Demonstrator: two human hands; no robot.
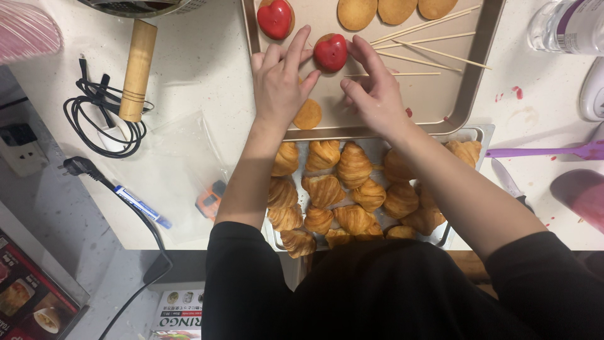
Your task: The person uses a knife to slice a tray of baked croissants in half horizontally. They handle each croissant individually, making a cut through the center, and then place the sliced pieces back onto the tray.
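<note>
On a gold baking tray (pixel 459 94), a round cookie carries a glossy red heart (pixel 331 52). My left hand (pixel 279 82) touches the heart's left side with its fingertips. My right hand (pixel 374 88) touches its right side with fingers and thumb. A second red heart on a cookie (pixel 275 17) lies at the tray's far left. A plain round cookie (pixel 308 114) lies under my left wrist, and three more plain cookies (pixel 356 12) line the far edge. Several wooden skewers (pixel 428 53) lie on the tray to the right.
A silver tray (pixel 479 133) of croissants (pixel 353 165) sits nearest me. A wooden rolling pin (pixel 138 69), a coiled black cable (pixel 104 123), a clear plastic bag (pixel 170 176) and a blue pen (pixel 142 206) lie left. A purple spatula (pixel 547 152) and a knife (pixel 505 179) lie right.
</note>
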